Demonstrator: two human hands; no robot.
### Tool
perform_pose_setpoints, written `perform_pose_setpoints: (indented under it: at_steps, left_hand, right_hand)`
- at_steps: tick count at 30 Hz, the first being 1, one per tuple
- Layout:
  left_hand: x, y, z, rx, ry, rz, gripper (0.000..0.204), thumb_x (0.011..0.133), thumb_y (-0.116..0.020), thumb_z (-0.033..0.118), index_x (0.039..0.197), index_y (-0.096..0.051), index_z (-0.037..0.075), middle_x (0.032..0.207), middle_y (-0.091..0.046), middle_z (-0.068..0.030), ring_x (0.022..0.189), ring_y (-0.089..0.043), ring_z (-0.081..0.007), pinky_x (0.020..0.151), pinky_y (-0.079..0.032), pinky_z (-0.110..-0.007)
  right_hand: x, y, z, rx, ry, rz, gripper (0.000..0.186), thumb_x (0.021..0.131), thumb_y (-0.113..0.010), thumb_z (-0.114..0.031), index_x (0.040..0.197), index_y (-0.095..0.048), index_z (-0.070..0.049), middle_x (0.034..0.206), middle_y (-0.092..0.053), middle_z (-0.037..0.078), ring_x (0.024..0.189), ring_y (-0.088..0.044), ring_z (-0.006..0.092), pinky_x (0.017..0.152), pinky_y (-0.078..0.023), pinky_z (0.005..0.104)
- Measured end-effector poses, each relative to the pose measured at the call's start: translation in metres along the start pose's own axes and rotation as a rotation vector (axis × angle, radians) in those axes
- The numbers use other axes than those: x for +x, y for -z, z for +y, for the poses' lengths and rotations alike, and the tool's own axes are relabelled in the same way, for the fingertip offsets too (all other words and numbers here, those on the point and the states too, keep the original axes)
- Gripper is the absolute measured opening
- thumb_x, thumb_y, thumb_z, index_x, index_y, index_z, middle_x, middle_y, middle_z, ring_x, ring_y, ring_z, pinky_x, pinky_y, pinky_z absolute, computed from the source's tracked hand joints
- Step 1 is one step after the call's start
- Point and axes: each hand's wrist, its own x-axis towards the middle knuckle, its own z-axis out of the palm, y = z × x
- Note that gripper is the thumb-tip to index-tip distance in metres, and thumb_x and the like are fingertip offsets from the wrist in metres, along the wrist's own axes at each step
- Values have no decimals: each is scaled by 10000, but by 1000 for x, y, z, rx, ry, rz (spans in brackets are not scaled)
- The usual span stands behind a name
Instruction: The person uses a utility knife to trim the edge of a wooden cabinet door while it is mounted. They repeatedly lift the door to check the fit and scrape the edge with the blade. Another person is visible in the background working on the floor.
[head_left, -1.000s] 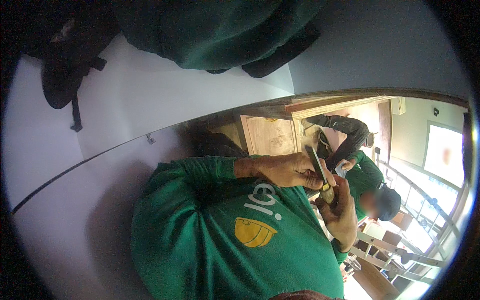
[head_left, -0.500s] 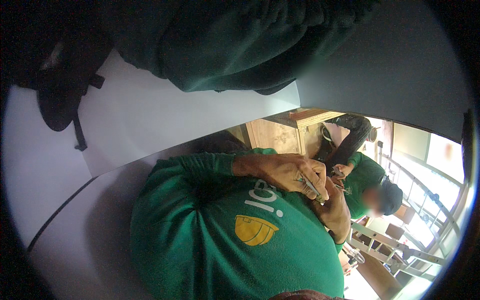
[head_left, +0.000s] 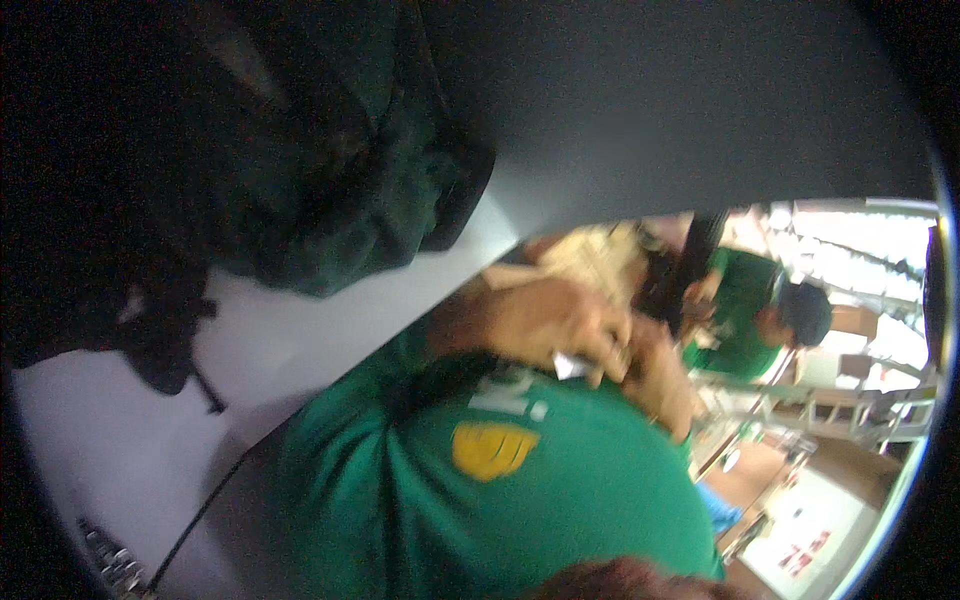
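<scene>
The person's green sweater [head_left: 600, 470] is filling the near middle; just beyond it the left hand [head_left: 560, 325] is reaching in from the left, fingers bent nearly closed and seemingly gripping a small pale piece [head_left: 570, 367]; the piece is showing on the near side of those fingers, against the sweater front, nearer the left hand than the right; blur is hiding its long axis. The right hand [head_left: 662, 380] is lying just to the right, its fingers meeting or overlapping the left's; whether it is holding anything, or how open it is, I cannot tell; farther off, a co-worker [head_left: 745, 300] in green is bending over beside a ladder [head_left: 850, 408].
</scene>
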Motion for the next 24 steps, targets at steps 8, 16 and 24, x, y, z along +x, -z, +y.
perform_pose_setpoints:
  at_steps: [8,16,24]
  left_hand:
    - [51,-2,-31,61,-5,-64,492,839,-742,71,1323,-683,133,1134,-705,-115,1028,-689,-310,900,-559,-425]
    - [61,-21,-29,366,177,236,270,773,-842,87,1038,-789,84,911,-728,-90,815,-695,-275,718,-558,-396]
    - [71,-19,-33,498,153,286,320,792,-869,130,1084,-750,77,835,-705,-103,731,-680,-273,664,-531,-375]
  right_hand:
    - [1,47,17,-241,223,32,347,694,-712,-61,1040,-687,-35,935,-677,156,930,-667,387,864,-496,490]
    - [-13,46,55,-71,258,112,326,745,-734,-90,1068,-704,-63,999,-694,146,999,-662,377,922,-494,510]
    - [-16,51,68,9,349,248,227,739,-715,-114,953,-680,-47,899,-700,185,891,-671,427,776,-523,514]
